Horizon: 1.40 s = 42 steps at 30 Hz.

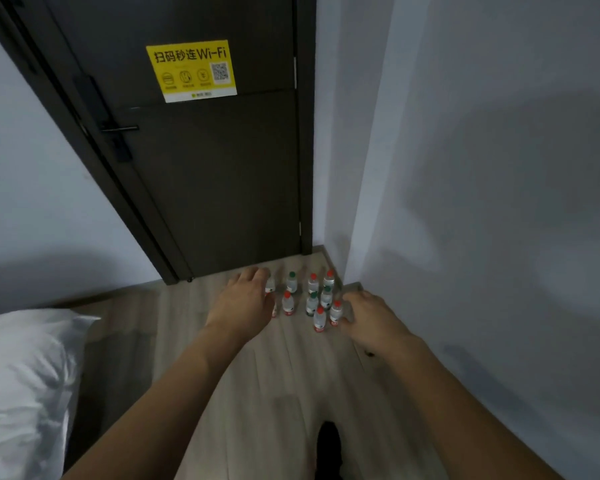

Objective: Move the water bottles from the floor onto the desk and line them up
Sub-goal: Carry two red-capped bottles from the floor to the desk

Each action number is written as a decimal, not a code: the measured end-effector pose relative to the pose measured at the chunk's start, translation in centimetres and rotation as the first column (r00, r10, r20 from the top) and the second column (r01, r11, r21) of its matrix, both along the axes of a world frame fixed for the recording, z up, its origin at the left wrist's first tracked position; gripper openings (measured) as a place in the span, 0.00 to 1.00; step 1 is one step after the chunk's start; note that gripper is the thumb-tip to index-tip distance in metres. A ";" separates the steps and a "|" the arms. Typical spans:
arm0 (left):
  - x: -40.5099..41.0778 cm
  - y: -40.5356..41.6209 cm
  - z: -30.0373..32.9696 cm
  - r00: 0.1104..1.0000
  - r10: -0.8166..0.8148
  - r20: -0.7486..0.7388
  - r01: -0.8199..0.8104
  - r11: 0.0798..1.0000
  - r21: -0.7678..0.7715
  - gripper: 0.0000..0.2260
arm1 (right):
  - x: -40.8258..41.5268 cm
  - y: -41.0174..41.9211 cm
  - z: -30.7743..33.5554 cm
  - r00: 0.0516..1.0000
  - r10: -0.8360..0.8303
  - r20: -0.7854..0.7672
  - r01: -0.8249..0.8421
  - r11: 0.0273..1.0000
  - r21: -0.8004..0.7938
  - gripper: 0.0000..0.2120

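**Pickup phase: both hands reaching into the bottle cluster**

Bottles point(305, 299) stand upright on the floor point(257, 375), packed in a tight group in the corner between the door point(205, 185) and the right wall point(482, 202). Caps are a mix of red and green. None lifted yet, by the look of it. Counter not in view, so the drop-off spot is unknown from here.

Left hand point(245, 299) hangs over the left edge of the cluster, fingers loosely extended, covering a bottle or two. Can't tell whether it is touching one. Right hand point(368, 315) sits just beside the nearest red-capped bottle point(335, 311) at the right edge, fingers relaxed, nothing gripped.

How I'd do this step:
- Take the outer bottles first, one per hand. Less chance of knocking neighbours.
- Wrap fingers round the body below the cap, not the cap alone.
- Lift straight up before pulling back; the group is tight and tall bottles likely tip easily.
- Right side is cramped by the wall corner, so come in from the front there.
- Bed point(25, 375) is close on the left; mind the elbow when turning.
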State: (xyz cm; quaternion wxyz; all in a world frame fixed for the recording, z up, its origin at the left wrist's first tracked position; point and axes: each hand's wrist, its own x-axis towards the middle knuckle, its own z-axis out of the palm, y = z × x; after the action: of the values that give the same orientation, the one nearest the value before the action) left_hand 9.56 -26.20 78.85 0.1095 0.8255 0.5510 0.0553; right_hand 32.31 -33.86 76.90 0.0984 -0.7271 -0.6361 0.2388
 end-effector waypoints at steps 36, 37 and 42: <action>22.2 34.6 -82.8 0.767 0.104 0.634 0.137 0.938 -0.319 0.12 | 18.1 39.4 -81.2 0.751 -0.368 -0.548 0.440 0.898 0.001 0.14; 22.4 35.0 -84.1 0.753 0.094 0.652 0.152 0.938 -0.311 0.09 | 18.1 39.7 -82.8 0.717 -0.371 -0.591 0.478 0.878 0.029 0.17; 22.1 35.4 -84.4 0.709 0.067 0.702 0.155 0.956 -0.249 0.06 | 17.0 39.8 -83.9 0.599 -0.410 -0.688 0.608 0.792 0.058 0.14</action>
State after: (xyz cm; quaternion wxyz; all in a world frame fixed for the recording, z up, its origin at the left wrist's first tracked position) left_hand 31.62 9.21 -5.50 0.4317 0.7298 0.4494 0.2813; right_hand 49.34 5.92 -7.00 0.4790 -0.7288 -0.3524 0.3394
